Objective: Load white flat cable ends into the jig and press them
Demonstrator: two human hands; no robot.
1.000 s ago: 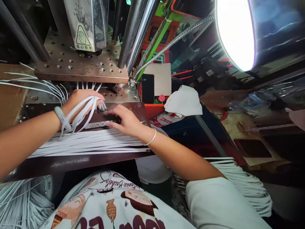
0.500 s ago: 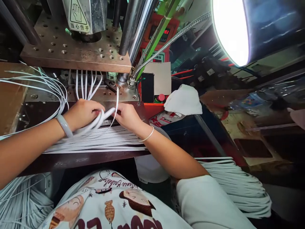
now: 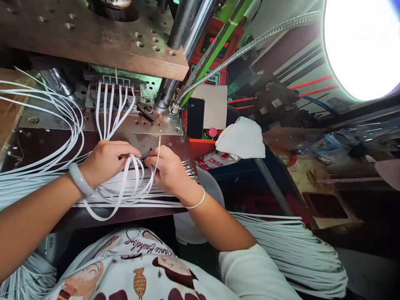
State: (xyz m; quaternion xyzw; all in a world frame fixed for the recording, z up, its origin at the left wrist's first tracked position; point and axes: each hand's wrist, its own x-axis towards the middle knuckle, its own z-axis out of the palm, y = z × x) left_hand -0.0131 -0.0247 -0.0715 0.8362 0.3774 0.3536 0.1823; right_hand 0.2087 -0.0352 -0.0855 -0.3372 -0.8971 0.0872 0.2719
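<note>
My left hand [image 3: 111, 160] is closed on a bunch of white cables [image 3: 123, 183], whose loops hang below its fingertips. Close beside it, my right hand [image 3: 167, 171] has its fingers closed on part of the same white cables. One cable end sticks up above the right fingers. Just beyond my left hand, several white cables [image 3: 108, 110] run into a metal mould [image 3: 92, 98] under the raised press plate [image 3: 125, 58]. More white cables lie lengthwise along the table edge beneath both hands.
A steel post [image 3: 167, 91] and a green bar [image 3: 212, 52] stand right of the mould. Near them are a phone [image 3: 195, 118], a red button [image 3: 212, 132] and a white cloth [image 3: 242, 139]. A bright lamp [image 3: 362, 46] hangs upper right. A cable bundle [image 3: 293, 250] lies lower right.
The press plate stands higher above its base, and the mould with the cables in it has come into view. The cable bunch between my hands has spread into separate hanging loops.
</note>
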